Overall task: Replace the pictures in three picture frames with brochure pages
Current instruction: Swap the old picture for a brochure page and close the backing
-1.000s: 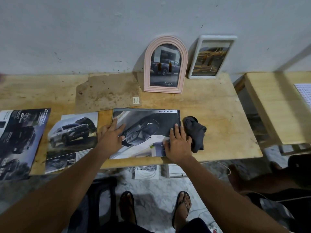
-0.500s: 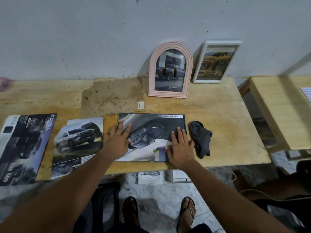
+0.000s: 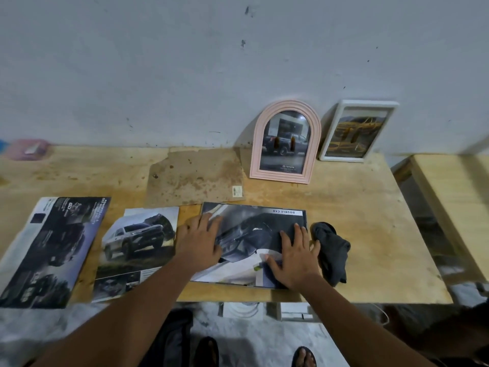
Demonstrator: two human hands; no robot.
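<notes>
Hands lie flat with fingers spread on a brochure page at the table's front edge: left hand on its left side, right hand on its lower right corner. The page shows a dark truck and reads "DOUBLE CAB" upside down. A pink arched frame against the wall reads "TOYOTA".

Left hand: palm down, fingers spread flat, pointing 12 o'clock; forearm enters from 7 o'clock. Right hand: palm down, fingers together and flat, thumb out toward 9 o'clock; forearm enters from 5 o'clock.
</notes>
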